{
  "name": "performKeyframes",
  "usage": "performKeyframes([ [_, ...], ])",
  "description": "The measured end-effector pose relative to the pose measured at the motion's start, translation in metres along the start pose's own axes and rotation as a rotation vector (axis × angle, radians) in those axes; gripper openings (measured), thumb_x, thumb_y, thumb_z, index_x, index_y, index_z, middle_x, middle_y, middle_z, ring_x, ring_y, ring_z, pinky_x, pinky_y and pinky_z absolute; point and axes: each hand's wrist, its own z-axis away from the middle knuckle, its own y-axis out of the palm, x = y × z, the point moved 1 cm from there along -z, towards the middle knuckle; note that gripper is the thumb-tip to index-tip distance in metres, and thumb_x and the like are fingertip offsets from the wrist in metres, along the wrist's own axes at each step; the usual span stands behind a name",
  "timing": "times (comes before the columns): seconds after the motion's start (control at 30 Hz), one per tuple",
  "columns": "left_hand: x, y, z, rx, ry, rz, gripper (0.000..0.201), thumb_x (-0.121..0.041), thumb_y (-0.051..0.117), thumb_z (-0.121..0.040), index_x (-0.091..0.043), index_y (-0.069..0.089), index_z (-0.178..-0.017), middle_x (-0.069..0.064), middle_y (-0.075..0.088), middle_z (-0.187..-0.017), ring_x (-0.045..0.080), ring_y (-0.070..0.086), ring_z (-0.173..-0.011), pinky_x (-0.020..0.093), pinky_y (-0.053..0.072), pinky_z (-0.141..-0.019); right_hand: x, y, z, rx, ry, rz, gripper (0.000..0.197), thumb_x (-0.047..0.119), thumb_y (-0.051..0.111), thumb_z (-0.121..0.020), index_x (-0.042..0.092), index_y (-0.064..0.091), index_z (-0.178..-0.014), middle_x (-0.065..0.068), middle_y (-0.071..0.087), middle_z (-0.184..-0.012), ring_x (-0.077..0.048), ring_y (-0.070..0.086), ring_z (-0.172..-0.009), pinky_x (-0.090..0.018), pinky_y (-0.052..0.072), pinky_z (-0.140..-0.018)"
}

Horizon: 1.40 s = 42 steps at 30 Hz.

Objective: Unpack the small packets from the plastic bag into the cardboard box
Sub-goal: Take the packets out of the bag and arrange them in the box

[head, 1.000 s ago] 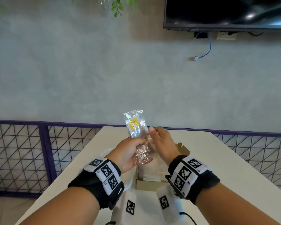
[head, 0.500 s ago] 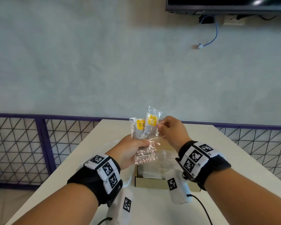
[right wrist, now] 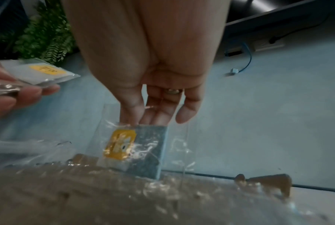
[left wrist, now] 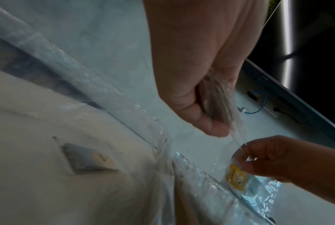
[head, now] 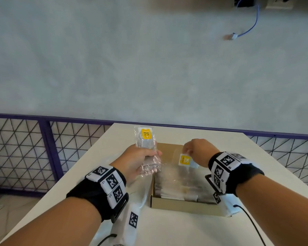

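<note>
**White worktop, open box, a packet in each hand**

White worktop [head: 167, 228] is carrying a cardboard box [head: 183, 205] with pale packets lying inside. Above its far right part, the right hand [head: 197, 151] is pinching a small packet [head: 185, 160] with a yellow label by its top edge; the packet is hanging below the fingers [right wrist: 131, 109], over the box. To the left, the left hand [head: 137, 159] is gripping the clear plastic bag [head: 150, 166], fingers curled round it, with another yellow-labelled packet [head: 144, 139] sticking up above them.
</note>
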Motion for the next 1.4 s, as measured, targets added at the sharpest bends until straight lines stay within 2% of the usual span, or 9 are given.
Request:
performKeyframes([
  [0.2, 0.001, 0.001, -0.004, -0.002, -0.038, 0.000, 0.026, 0.004, 0.044, -0.089, 0.003, 0.060, -0.110, 0.008, 0.071, -0.088, 0.021, 0.067, -0.071, 0.029, 0.057, -0.055, 0.004, 0.002, -0.005, 0.087, -0.040, 0.094, 0.049, -0.006, 0.036, -0.087, 0.021, 0.061, -0.118, -0.004, 0.059, -0.126, -0.024, 0.054, -0.115, -0.033, 0.044, -0.095],
  [0.33, -0.001, 0.002, -0.005, 0.003, -0.034, 0.005, 0.027, 0.006, 0.043, -0.088, 0.002, 0.056, -0.112, 0.009, 0.070, -0.089, 0.022, 0.066, -0.074, 0.034, 0.055, -0.066, 0.006, -0.007, -0.004, 0.016, -0.048, 0.079, 0.046, -0.005, 0.038, -0.089, 0.020, 0.062, -0.119, -0.005, 0.060, -0.125, -0.024, 0.056, -0.113, -0.030, 0.044, -0.091],
  [0.43, -0.002, 0.004, -0.003, 0.011, -0.033, -0.009, 0.026, 0.006, 0.043, -0.088, 0.000, 0.057, -0.109, 0.009, 0.071, -0.091, 0.022, 0.066, -0.074, 0.031, 0.057, -0.059, 0.010, 0.003, -0.001, 0.165, -0.059, 0.162, 0.043, -0.001, 0.042, -0.091, 0.023, 0.060, -0.123, -0.001, 0.056, -0.132, -0.022, 0.051, -0.121, -0.031, 0.040, -0.097],
  [0.6, -0.005, 0.004, 0.002, 0.019, -0.042, -0.015, 0.021, 0.006, 0.043, -0.089, 0.000, 0.057, -0.103, 0.008, 0.070, -0.089, 0.020, 0.065, -0.071, 0.030, 0.057, -0.057, 0.012, 0.006, 0.008, 0.265, -0.014, 0.150, 0.058, 0.028, 0.045, -0.096, 0.023, 0.020, -0.148, -0.006, 0.026, -0.152, -0.028, 0.032, -0.137, -0.040, 0.031, -0.108],
  [0.7, -0.004, 0.003, 0.003, 0.012, -0.044, -0.013, 0.025, 0.006, 0.044, -0.088, 0.003, 0.056, -0.110, 0.008, 0.071, -0.093, 0.021, 0.065, -0.072, 0.032, 0.056, -0.061, 0.014, 0.017, 0.019, 0.421, -0.018, 0.145, 0.071, 0.054, 0.030, -0.095, 0.018, 0.002, -0.150, -0.007, 0.004, -0.159, -0.029, 0.010, -0.145, -0.045, 0.015, -0.116],
  [0.8, -0.005, 0.006, 0.005, 0.018, -0.040, -0.004, 0.025, 0.005, 0.044, -0.089, 0.003, 0.054, -0.112, 0.008, 0.071, -0.093, 0.022, 0.066, -0.072, 0.035, 0.057, -0.063, 0.020, 0.033, 0.033, 0.540, 0.022, 0.142, 0.076, 0.063, 0.019, -0.092, 0.022, -0.009, -0.149, -0.005, -0.013, -0.158, -0.029, -0.009, -0.145, -0.051, 0.002, -0.118],
  [0.9, -0.007, 0.010, 0.009, 0.032, -0.026, -0.007, 0.020, 0.005, 0.044, -0.089, 0.003, 0.056, -0.105, 0.007, 0.071, -0.090, 0.022, 0.066, -0.074, 0.041, 0.055, -0.075, 0.026, 0.037, 0.041, 0.510, 0.038, 0.127, 0.076, 0.066, 0.017, -0.090, 0.025, -0.011, -0.148, -0.001, -0.018, -0.157, -0.028, -0.013, -0.145, -0.052, 0.000, -0.116],
  [1.07, -0.010, 0.014, 0.017, 0.058, -0.011, -0.016, 0.016, 0.007, 0.041, -0.089, 0.000, 0.056, -0.087, 0.008, 0.070, -0.087, 0.024, 0.063, -0.075, 0.039, 0.053, -0.076, 0.036, 0.043, 0.056, 0.459, 0.022, 0.094, 0.078, 0.068, 0.017, -0.088, 0.026, -0.010, -0.148, -0.002, -0.018, -0.157, -0.028, -0.015, -0.145, -0.050, -0.001, -0.116],
  [1.4, -0.012, 0.015, 0.029, 0.051, 0.005, 0.008, 0.027, 0.001, 0.039, -0.089, 0.001, 0.051, -0.114, 0.007, 0.072, -0.080, 0.023, 0.065, -0.068, 0.038, 0.054, -0.069, 0.042, 0.046, 0.085, 0.389, -0.052, 0.073, 0.080, 0.063, 0.031, -0.090, 0.021, -0.002, -0.150, -0.003, -0.008, -0.159, -0.026, -0.004, -0.146, -0.050, 0.004, -0.115],
])
